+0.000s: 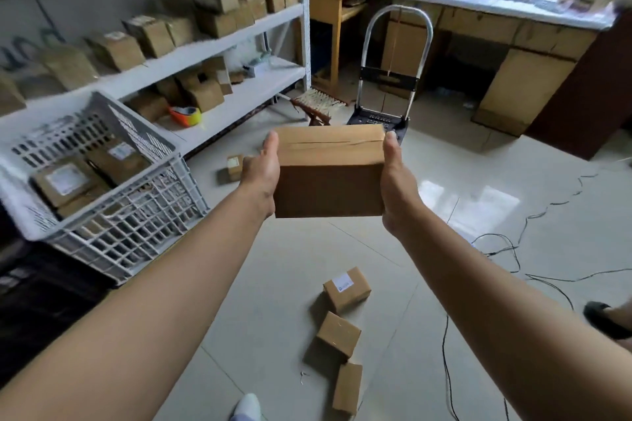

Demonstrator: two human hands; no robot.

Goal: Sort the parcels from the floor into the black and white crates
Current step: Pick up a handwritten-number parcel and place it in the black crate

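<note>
The person holds a brown cardboard box (pixel 330 171) out in front, up in the air over the tiled floor (pixel 290 249). The left hand (pixel 261 174) clasps its left end and the right hand (pixel 396 181) its right end. Each thumb lies along the top edge, and the palms press in from the sides (the other fingers are hidden behind the box). A taped seam runs across the top of the box.

To the left, at about the same height as the box, stands the white crate (pixel 113 188), tilted, with labelled parcels (pixel 65 181) lying inside. The black crate (pixel 41 301) sits under and beside it, mostly in shadow.

Below the arms, three small parcels lie on the floor close together: one with a white label (pixel 346 289), one touching it (pixel 338 333), and a third (pixel 348 386) just beyond. Another little parcel (pixel 235 166) lies near the foot of the white shelf (pixel 239 102), partly hidden behind the left hand.

A tape dispenser (pixel 184 114) rests on the lowest shelf board. Behind the box stands a hand trolley (pixel 390 79), and thin cables (pixel 506 249) trail over the floor at right.
</note>
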